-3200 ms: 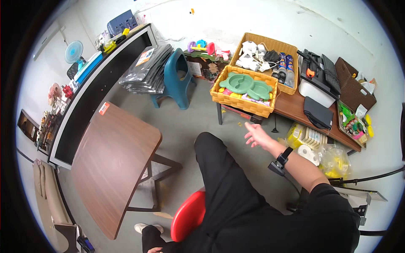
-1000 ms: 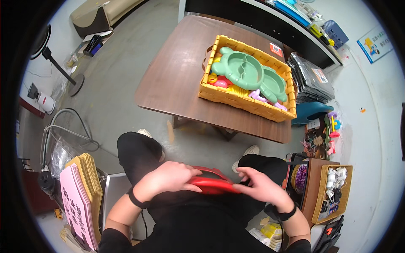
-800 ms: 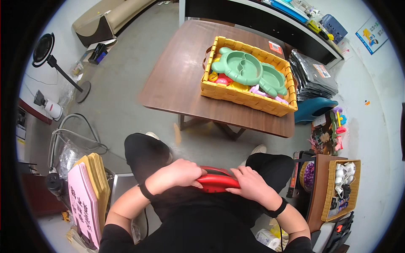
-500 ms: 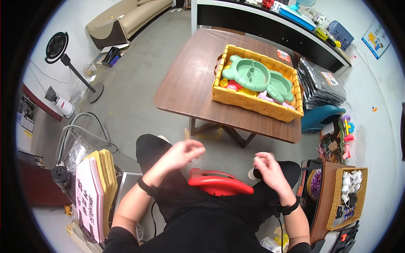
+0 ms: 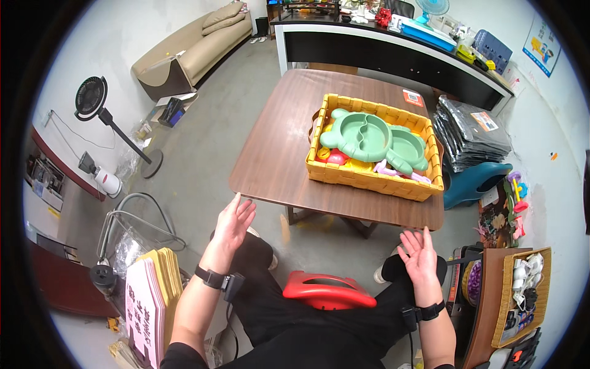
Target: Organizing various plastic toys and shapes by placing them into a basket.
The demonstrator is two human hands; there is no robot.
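My left hand (image 5: 233,222) is raised near the front left corner of the brown table (image 5: 276,141), its fingers stretched out and nothing in it. On the other side, my right hand (image 5: 419,253) turns its palm up with spread fingers, just below the table's front right corner. A yellow woven basket (image 5: 375,182) stands on the table, beyond both hands. Across its top lies a green turtle-shaped divided plate (image 5: 362,136), and small colourful toys show beneath it. Between my thighs sits a red plastic seat or handle-like piece (image 5: 329,291), which neither hand touches.
Dark plastic-wrapped packages (image 5: 470,135) are stacked right of the table, above a teal plastic object (image 5: 476,181). A wicker basket of small items (image 5: 522,295) rests on a shelf at my right. Folded cardboard sheets (image 5: 150,295) and a black floor fan (image 5: 92,98) stand at left.
Both hands have moved apart and opened, the left going outward and up, the right turning palm up. The view has tilted up, so the table sits lower in the picture.
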